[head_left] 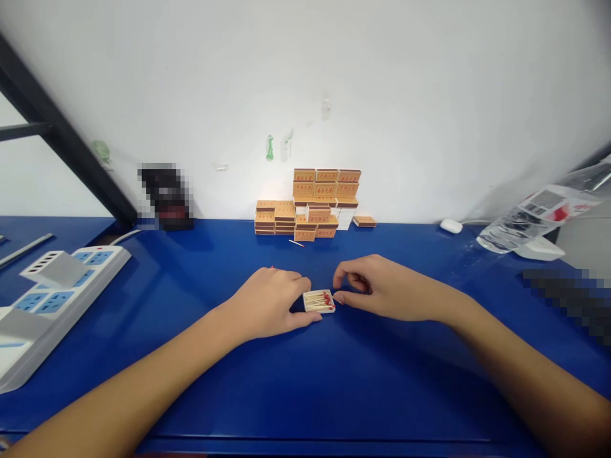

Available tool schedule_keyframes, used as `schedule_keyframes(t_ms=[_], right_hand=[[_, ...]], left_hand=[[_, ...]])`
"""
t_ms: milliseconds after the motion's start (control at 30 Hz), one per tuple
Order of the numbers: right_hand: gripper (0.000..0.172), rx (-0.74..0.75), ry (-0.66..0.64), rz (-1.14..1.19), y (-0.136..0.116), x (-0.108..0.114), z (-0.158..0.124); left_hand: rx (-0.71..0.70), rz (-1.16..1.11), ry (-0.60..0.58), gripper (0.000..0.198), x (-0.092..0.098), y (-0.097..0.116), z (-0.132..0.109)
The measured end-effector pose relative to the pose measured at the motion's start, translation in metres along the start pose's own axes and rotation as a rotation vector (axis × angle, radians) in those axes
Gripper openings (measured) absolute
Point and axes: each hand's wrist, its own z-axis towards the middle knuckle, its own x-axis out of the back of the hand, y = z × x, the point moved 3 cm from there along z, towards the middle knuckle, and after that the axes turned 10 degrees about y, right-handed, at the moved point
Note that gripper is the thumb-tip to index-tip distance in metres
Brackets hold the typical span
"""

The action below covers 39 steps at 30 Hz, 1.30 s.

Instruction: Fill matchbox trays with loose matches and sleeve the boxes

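A small white matchbox tray full of red-tipped matches lies on the blue table. My left hand grips its left end, with the thumb along the near edge and the fingers at the far side. Just right of the tray is my right hand, its thumb and index finger apart and curved, with nothing visible between them. Behind the hands, stacked orange matchboxes stand against the wall. One loose match lies in front of the stack.
At the left lies a white power strip. A single matchbox rests right of the stack. Farther right are a white earbud case and a clear plastic bottle. A blurred dark object leans against the wall.
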Motion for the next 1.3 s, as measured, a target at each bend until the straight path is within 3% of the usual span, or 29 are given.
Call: schedule_keyframes(t_ms=[133,333,500,733,1300], right_hand=[[0.014,-0.015,-0.072,0.022,-0.001,-0.009,0.000],[0.013,0.053,0.047,-0.099,-0.022,-0.002,0.007],[0.009,0.115,0.002,-0.217,-0.037,-0.008,0.009],[0.007,0.095,-0.033,-0.174,-0.032,-0.007,0.005],[0.021,0.088,-0.182,-0.143,-0.034,-0.010,0.007]], left_hand=[[0.006,0.005,-0.010,0.035,-0.001,0.000,0.000],[-0.017,0.001,0.006,0.035,0.000,0.000,0.000],[-0.024,-0.009,0.019,0.034,0.002,0.000,0.000],[-0.022,-0.011,0.024,0.035,0.002,0.000,0.000],[-0.028,0.008,0.018,0.037,0.003,0.001,-0.001]])
